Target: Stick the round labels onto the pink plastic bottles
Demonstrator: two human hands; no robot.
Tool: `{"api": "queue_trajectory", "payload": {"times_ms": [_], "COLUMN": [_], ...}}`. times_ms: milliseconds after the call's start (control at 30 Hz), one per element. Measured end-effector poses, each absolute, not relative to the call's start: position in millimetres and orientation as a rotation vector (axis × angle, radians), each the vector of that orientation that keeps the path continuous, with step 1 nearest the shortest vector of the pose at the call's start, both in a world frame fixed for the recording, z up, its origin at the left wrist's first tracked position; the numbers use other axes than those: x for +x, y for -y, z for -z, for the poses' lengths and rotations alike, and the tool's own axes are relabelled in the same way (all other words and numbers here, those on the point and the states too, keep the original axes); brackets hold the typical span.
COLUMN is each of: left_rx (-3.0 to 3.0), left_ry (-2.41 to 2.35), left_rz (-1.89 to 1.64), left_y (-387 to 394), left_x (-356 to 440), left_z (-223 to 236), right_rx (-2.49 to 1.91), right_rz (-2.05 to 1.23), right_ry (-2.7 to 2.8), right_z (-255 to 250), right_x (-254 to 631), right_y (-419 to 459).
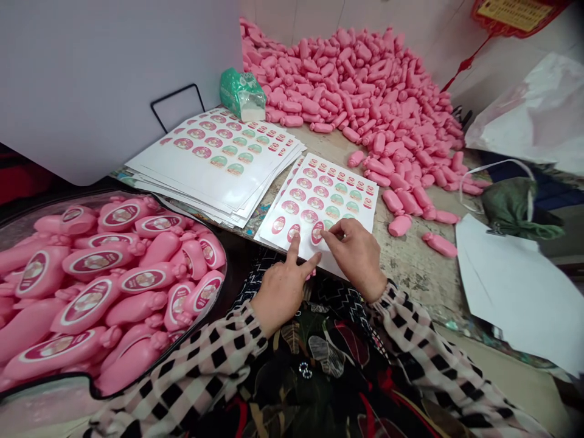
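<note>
Left hand: (pixel 283 289) lower middle of the frame, index and middle fingers spread in a V over the sticker sheet (pixel 333 261), the rest curled under. There's a speck of pink below those fingers, but I honestly can't tell if the hand is gripping anything.
Right hand: (pixel 358 252) just right of centre, thumb and index pinched together on the edge of a maroon oval sticker (pixel 316 233).
That sticker: near the bottom of the sheet, right between the two hands.
Sheet: middle of the frame, rows of maroon and green ovals plus little stickers along the top, on a seriously worn table (pixel 406 274).
Stack of sheets: (pixel 214 182) to the left of it, more of the same printed stuff, with a green-and-clear packet (pixel 232 91) sitting on the back edge.
Plain pink bottles: (pixel 347 91) a huge heap across the upper middle and upper right, a few strays nearer the hands.
Labelled bottles: (pixel 97 258) lower left, piled in a black-edged clear container (pixel 50 409), lots wearing maroon ovals.
Right side: blank-looking white sheets (pixel 511 286) and a dark green cloth pouch (pixel 511 198).
</note>
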State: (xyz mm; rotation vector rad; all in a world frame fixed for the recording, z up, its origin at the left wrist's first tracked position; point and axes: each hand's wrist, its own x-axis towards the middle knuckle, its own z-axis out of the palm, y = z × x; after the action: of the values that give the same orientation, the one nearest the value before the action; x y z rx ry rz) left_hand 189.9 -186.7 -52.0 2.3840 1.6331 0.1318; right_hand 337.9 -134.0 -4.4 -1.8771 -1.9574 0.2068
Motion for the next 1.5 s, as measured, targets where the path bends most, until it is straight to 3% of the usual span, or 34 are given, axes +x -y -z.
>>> {"api": "queue_trajectory", "payload": {"times_ms": [133, 233, 367, 467, 567, 1067, 1500], "left_rx": [2.307, 2.085, 1.201, 0.541, 0.242, 0.326, 0.537], "left_ry": [-1.569, -1.463, -1.145, -0.817, -0.729, -0.697, -0.774], "left_rz": [-0.25, -0.576, -0.959, -0.924, -0.889, -0.951, -0.892], "left_y": [189, 192, 189, 181, 175, 175, 180], "left_x": [187, 185, 186, 188, 191, 202, 199], "left_z": [46, 36, 21, 16, 15, 18, 16], "right_rx": [-1.877, -1.752, -1.49, -1.406, -1.388, -1.349, -1.445], "right_rz": [-0.397, -0.55, -0.799, -0.961, -1.066, -1.172, -0.967], "right_ry": [1.818, 1.623, 1.383, 1.404, 1.447, 1.528, 1.71], "right_z": [12, 17, 7, -2, -4, 9, 17], "right_x": [353, 363, 365, 357, 349, 346, 351], "right_y": [132, 132, 141, 156, 170, 181, 181]}}
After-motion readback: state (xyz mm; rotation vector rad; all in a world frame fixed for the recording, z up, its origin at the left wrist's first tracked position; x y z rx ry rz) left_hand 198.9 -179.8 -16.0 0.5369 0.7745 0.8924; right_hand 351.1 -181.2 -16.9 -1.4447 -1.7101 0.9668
